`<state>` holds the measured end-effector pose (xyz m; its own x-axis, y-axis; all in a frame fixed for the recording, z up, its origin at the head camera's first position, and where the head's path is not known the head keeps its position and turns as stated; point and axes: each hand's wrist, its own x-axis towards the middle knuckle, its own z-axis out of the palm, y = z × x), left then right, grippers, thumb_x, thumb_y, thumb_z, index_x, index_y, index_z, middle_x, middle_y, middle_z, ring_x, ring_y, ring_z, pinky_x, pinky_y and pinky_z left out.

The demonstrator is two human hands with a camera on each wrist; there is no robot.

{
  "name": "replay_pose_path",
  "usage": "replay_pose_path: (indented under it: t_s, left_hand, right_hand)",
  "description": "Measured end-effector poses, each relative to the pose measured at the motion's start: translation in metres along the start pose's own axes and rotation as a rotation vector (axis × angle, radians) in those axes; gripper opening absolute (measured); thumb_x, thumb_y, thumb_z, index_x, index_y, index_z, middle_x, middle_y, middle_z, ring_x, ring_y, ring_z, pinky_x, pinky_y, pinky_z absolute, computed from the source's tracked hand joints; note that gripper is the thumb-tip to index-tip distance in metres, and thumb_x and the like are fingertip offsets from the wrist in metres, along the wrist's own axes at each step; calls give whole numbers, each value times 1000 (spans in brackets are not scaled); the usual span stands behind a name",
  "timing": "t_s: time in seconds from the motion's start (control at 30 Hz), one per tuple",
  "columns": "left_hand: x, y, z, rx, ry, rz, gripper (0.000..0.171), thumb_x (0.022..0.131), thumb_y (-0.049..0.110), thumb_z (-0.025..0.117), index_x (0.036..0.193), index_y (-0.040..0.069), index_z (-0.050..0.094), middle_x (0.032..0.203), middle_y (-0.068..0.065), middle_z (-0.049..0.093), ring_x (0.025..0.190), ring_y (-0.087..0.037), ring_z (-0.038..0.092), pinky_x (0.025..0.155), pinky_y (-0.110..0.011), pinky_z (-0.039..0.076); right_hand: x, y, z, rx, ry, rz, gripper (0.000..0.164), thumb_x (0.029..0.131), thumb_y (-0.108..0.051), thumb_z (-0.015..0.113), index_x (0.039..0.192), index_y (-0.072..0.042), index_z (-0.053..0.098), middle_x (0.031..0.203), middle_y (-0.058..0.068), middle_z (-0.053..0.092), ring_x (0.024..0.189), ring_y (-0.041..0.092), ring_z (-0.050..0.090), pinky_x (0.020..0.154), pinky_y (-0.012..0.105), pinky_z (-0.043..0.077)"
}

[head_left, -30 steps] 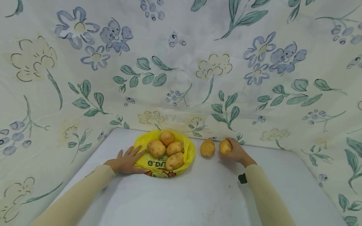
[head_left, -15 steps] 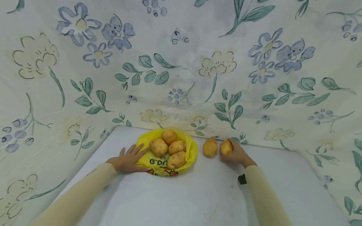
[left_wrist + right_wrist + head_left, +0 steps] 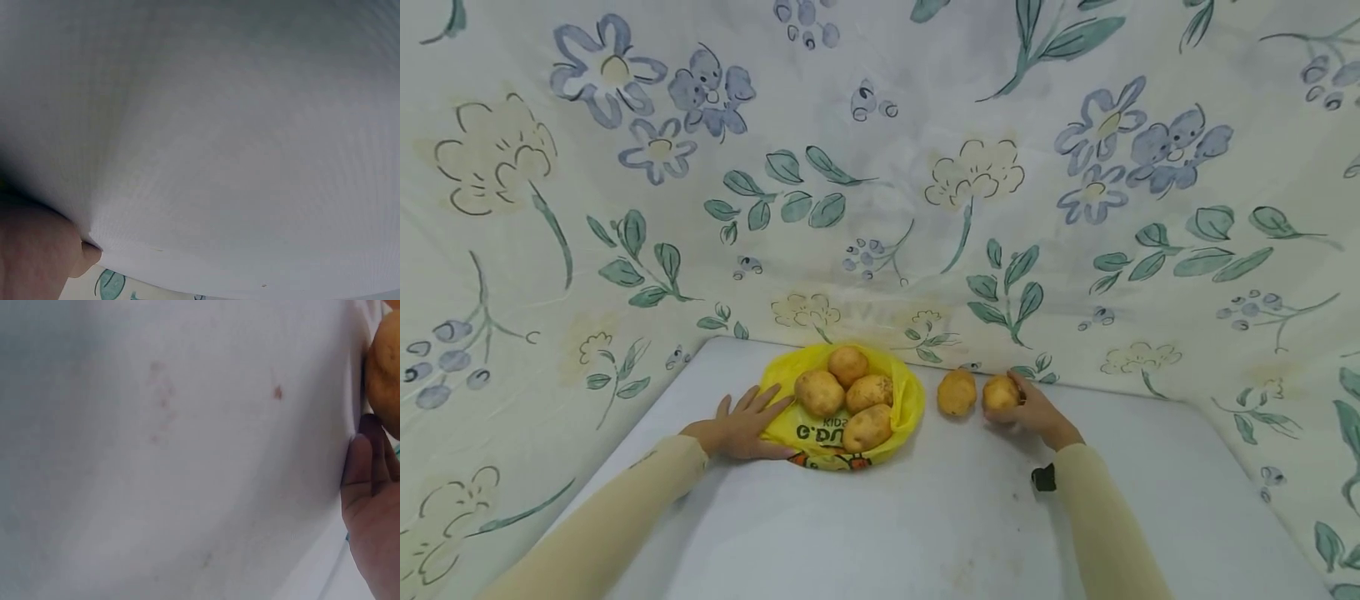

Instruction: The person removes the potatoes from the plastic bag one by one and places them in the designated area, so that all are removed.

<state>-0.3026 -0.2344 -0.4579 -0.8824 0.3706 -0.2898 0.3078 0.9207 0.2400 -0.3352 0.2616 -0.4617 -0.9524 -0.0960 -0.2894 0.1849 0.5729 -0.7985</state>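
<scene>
My left hand (image 3: 742, 425) lies with fingers spread on the left edge of a yellow plastic bag (image 3: 808, 433). Several potatoes (image 3: 820, 393) sit in the bag's opened middle. To the right of it, a lone potato (image 3: 957, 392) lies on the table. Just beside that one is another potato (image 3: 1002, 393), with my right hand (image 3: 1037, 417) at its right side. In the right wrist view, the fingers (image 3: 359, 459) look fairly straight, their tips right at the potato (image 3: 386, 375). The left wrist view shows only part of the left hand (image 3: 37, 253).
A white table (image 3: 865, 533) with a few small stains (image 3: 278, 392) spreads in front of both arms. Behind it hangs a floral-patterned cloth (image 3: 880, 225), close to the table's back edge. A small black object (image 3: 1043, 478) shows at the right wrist.
My right hand has loosened around the rightmost potato and shifted slightly right, so more of the potato shows. The left hand stays on the bag; the head view has shifted a little.
</scene>
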Motion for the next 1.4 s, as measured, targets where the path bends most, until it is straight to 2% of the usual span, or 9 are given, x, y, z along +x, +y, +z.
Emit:
replay_pose_path:
  t_s: [0.17,0.33,0.73,1.4]
  left_hand:
    - [1,-1,1,2,-8,-9,105,82,77,56,159,15,20,166,-20,3,148,-54,1,110,-78,-2]
    - [4,-3,2,10,-19,-24,106,80,79,55,159,17,19,166,-18,2,149,-52,0,111,-76,-3]
    - [6,-3,5,9,-6,-25,106,79,80,55,158,18,21,166,-18,3,149,-52,1,111,-77,-2]
    - [2,-1,3,-4,-1,-18,103,81,76,58,158,16,23,166,-19,4,148,-53,2,110,-77,-1]
  right_hand:
    - [-3,-1,-1,31,-13,11,106,83,-35,78,160,-19,8,157,27,24,142,44,30,117,64,20]
    - [-5,-3,-1,43,-8,14,105,84,-31,78,160,-17,7,155,28,28,141,44,32,118,64,20]
    - [-9,-5,0,97,-40,20,105,84,-28,78,160,-21,6,156,31,24,144,47,25,118,66,15]
    - [-8,-3,2,87,-26,39,105,83,-30,78,160,-22,8,156,31,25,143,48,26,117,67,15]
